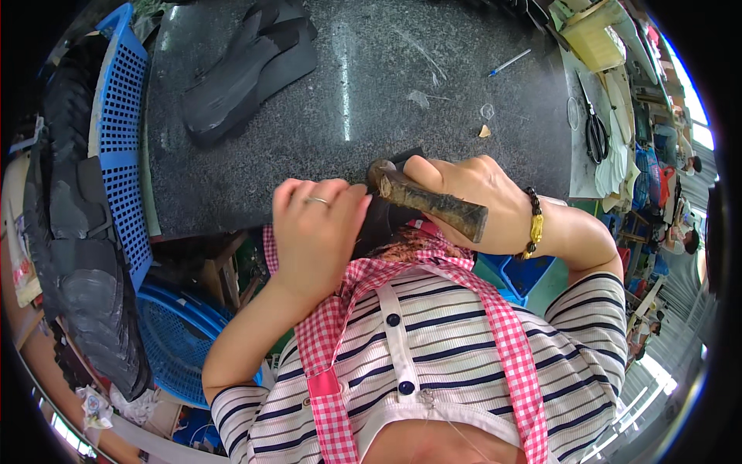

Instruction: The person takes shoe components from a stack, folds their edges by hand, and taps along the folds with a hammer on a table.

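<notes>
At the near edge of the dark speckled table, my right hand is closed around a hammer; its worn, brown-stained head shows, while the handle is mostly hidden by my fingers. My left hand, wearing a ring, has its fingers bent over a black sheet-like piece in front of my apron. Part of that piece lies under the hammer and my right hand. Farther off at the left of the table rests a stack of black cut pieces.
A blue plastic basket stands along the table's left side, beside stacked black pieces. At right lie black-handled scissors, a pen and a small tan scrap. A yellow container sits at the far right corner.
</notes>
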Demonstrator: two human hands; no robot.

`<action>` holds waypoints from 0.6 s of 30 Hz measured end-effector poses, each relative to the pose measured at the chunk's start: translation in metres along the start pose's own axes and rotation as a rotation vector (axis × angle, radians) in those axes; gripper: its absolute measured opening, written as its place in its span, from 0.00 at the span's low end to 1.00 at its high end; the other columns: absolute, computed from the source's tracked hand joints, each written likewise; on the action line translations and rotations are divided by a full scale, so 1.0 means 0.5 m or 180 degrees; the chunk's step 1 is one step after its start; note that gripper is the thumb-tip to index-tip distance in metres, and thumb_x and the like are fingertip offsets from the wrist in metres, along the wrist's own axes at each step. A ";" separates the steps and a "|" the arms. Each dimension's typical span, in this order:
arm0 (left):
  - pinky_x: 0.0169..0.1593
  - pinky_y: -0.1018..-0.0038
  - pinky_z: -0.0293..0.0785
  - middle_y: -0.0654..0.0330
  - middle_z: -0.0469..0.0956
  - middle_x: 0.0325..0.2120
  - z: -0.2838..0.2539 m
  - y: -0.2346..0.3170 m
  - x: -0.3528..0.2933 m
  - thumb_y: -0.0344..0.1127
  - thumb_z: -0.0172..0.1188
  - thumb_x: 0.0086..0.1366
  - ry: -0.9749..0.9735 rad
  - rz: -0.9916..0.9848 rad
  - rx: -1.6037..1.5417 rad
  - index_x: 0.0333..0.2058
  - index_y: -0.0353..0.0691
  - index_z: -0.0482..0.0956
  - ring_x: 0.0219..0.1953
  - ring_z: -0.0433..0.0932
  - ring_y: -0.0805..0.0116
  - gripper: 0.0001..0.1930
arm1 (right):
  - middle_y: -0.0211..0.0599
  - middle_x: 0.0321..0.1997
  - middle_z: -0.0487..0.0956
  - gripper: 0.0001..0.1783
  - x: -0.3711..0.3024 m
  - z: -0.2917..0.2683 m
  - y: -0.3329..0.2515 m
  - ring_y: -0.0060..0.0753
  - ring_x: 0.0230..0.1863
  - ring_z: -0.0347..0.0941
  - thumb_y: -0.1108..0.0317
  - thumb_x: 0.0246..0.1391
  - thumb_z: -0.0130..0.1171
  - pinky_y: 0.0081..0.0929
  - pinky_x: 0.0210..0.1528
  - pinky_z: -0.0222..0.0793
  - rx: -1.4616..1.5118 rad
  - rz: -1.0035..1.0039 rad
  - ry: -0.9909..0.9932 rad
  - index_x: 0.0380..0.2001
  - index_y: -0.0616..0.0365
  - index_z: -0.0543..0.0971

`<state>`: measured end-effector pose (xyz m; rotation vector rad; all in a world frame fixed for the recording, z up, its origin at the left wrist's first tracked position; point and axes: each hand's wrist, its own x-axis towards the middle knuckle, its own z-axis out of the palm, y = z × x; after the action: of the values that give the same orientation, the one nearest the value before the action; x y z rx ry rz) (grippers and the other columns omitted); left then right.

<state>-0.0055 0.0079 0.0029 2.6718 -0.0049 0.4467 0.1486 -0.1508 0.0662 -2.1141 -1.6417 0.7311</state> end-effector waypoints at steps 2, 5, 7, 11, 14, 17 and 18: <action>0.45 0.64 0.68 0.58 0.76 0.33 0.002 -0.008 -0.003 0.28 0.60 0.53 -0.0014 0.0034 -0.0284 0.37 0.37 0.79 0.35 0.76 0.61 0.11 | 0.46 0.23 0.75 0.20 0.001 0.006 0.006 0.50 0.23 0.75 0.69 0.49 0.59 0.42 0.22 0.69 -0.0043 0.0098 0.0031 0.46 0.58 0.69; 0.43 0.64 0.69 0.59 0.76 0.33 0.007 0.017 0.000 0.28 0.63 0.54 -0.0036 0.0255 0.0298 0.36 0.37 0.79 0.35 0.76 0.62 0.10 | 0.45 0.23 0.76 0.17 0.006 0.013 0.028 0.49 0.23 0.76 0.69 0.49 0.58 0.43 0.22 0.69 0.0062 -0.0002 0.0213 0.44 0.57 0.70; 0.41 0.65 0.70 0.59 0.75 0.32 0.015 0.012 0.002 0.28 0.63 0.56 -0.0015 0.0252 0.0177 0.36 0.36 0.78 0.35 0.75 0.60 0.08 | 0.43 0.24 0.76 0.16 -0.004 0.017 0.021 0.49 0.23 0.76 0.70 0.51 0.56 0.42 0.21 0.68 -0.0093 -0.0522 0.0182 0.44 0.56 0.72; 0.39 0.66 0.70 0.58 0.74 0.31 0.045 -0.018 0.047 0.30 0.61 0.58 0.0193 0.0172 -0.0413 0.33 0.37 0.77 0.33 0.74 0.57 0.05 | 0.43 0.23 0.75 0.17 0.004 -0.002 0.052 0.50 0.23 0.74 0.72 0.55 0.55 0.40 0.21 0.68 0.0096 -0.0060 0.0710 0.49 0.56 0.72; 0.40 0.65 0.69 0.61 0.74 0.31 0.052 -0.022 0.085 0.30 0.63 0.55 0.0050 0.0218 -0.0609 0.33 0.39 0.78 0.34 0.74 0.58 0.06 | 0.43 0.22 0.75 0.11 -0.011 -0.017 0.053 0.51 0.22 0.74 0.70 0.55 0.55 0.41 0.22 0.68 -0.0438 -0.0049 0.0477 0.43 0.57 0.72; 0.43 0.65 0.68 0.62 0.75 0.31 -0.002 -0.044 0.063 0.29 0.62 0.55 -0.0506 0.0061 -0.0876 0.35 0.40 0.79 0.35 0.74 0.59 0.08 | 0.42 0.31 0.77 0.09 -0.019 -0.014 0.053 0.49 0.24 0.75 0.69 0.54 0.55 0.40 0.25 0.70 -0.0671 0.0348 0.0204 0.39 0.58 0.76; 0.46 0.65 0.67 0.63 0.76 0.33 -0.009 -0.036 0.061 0.29 0.62 0.54 -0.0565 0.0164 -0.0539 0.37 0.40 0.80 0.37 0.74 0.61 0.10 | 0.40 0.33 0.77 0.09 -0.013 -0.022 0.053 0.48 0.25 0.75 0.69 0.54 0.56 0.40 0.25 0.70 -0.0468 0.0219 0.0255 0.38 0.59 0.77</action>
<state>0.0232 0.0278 0.0087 2.5391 -0.1579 0.2130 0.1745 -0.1633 0.0611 -2.2806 -1.6323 0.5532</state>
